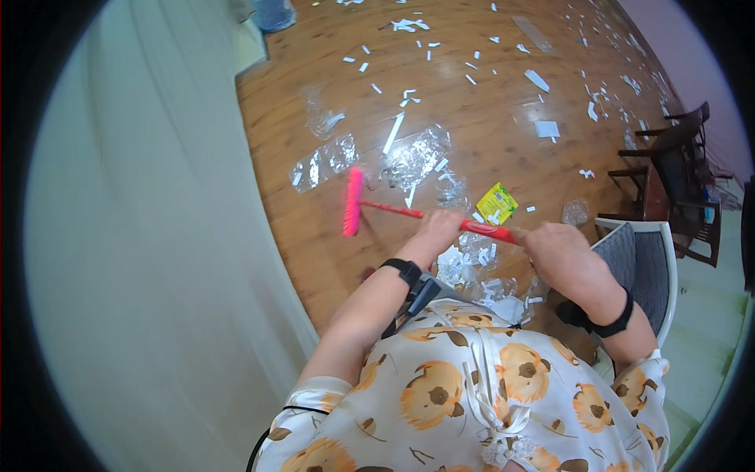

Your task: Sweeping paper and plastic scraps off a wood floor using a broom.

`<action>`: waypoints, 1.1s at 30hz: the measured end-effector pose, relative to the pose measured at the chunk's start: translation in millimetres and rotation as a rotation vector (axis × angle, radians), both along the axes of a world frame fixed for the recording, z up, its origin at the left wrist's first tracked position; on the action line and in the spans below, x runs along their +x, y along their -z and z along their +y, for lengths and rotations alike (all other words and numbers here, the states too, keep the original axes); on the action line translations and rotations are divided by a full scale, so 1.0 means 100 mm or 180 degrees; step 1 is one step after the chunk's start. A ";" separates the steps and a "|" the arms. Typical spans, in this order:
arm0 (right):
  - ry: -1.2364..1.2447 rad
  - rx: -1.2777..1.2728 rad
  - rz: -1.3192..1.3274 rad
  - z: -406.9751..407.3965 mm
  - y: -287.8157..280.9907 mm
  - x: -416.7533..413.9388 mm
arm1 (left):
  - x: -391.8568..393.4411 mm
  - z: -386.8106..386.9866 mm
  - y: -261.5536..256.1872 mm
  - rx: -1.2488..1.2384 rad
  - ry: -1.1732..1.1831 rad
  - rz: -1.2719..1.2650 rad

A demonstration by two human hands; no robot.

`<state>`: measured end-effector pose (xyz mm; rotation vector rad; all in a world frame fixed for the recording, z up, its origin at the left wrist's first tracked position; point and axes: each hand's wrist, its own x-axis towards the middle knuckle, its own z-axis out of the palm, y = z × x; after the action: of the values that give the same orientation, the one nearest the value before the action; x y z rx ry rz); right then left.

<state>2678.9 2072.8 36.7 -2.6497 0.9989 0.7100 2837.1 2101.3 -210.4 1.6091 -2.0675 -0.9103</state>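
Observation:
Both of my hands grip a red broom handle (491,230). My left hand (441,229) is closed around it lower down, and my right hand (557,251) holds it near its upper end. The pink bristled broom head (353,202) is off to the left, over the wooden floor (295,248); whether it touches the boards I cannot tell. Just beyond the handle lie a crumpled clear plastic bag (416,158) and a flat clear plastic wrapper (324,162). A yellow-green printed packet (497,203) rests beside the handle, with white paper scraps (455,265) and more plastic near my body.
A pale curtain or cloth (159,236) hangs along the left. On the right stand a grey upholstered chair (649,265) with a white frame and dark wooden chairs (678,153). Several paper strips (407,25) litter the far floor. A blue container (274,15) is at the top left.

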 end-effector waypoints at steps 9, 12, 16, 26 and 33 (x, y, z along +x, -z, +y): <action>0.0456 -0.0631 0.0829 -0.12 -0.77 0.60 | 0.19 -0.84 -0.56 -0.0489 0.0964 0.0326; 0.0474 -0.0510 0.0648 -0.27 -0.79 0.86 | 0.68 -0.85 -0.73 -0.0194 0.0993 0.0094; 0.0380 -0.0117 0.0079 -0.45 -0.42 1.37 | 1.60 -0.68 -0.56 0.0058 0.0782 -0.0429; 0.0275 0.0480 -0.0304 -0.66 0.28 2.11 | 2.17 -0.57 -0.13 0.0254 0.0334 -0.0661; 0.0818 -0.0490 0.0577 -0.61 -0.49 1.47 | 1.00 -1.14 -0.47 -0.0362 0.0927 0.0153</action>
<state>2826.2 2011.5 86.0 -2.5470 1.4664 0.8550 2937.6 1987.8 -163.5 1.2376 -2.3133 -0.8951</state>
